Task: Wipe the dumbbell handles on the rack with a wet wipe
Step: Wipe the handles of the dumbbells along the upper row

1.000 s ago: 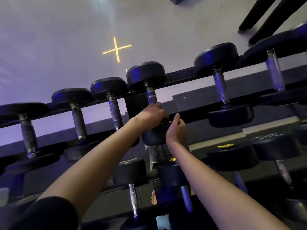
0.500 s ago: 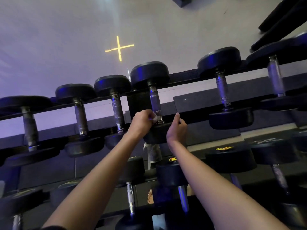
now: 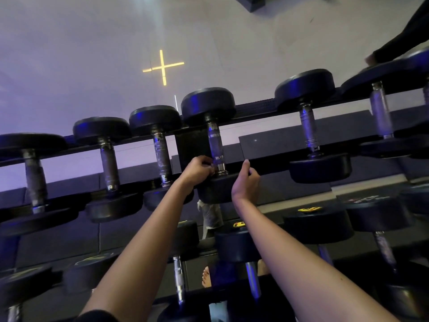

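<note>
The middle dumbbell (image 3: 208, 105) lies on the top tier of the rack (image 3: 274, 167), its metal handle (image 3: 214, 145) pointing away from me. My left hand (image 3: 197, 169) is at the near end of that handle, left of it, fingers curled and pinching a small pale wet wipe (image 3: 212, 168) against the collar. My right hand (image 3: 246, 182) holds the right side of the dumbbell's near black head (image 3: 216, 190), thumb raised. Most of the wipe is hidden in my fingers.
More black dumbbells line the top tier: three to the left (image 3: 160, 147), two to the right (image 3: 308, 133). Lower tiers hold others (image 3: 318, 225). A whitish object (image 3: 210, 217) hangs under the middle head. Another person's dark sleeve (image 3: 399, 43) reaches in at the top right.
My left hand has slid down and to the left along the handle, so more bare metal shows above it. My right hand has stayed on the near head.
</note>
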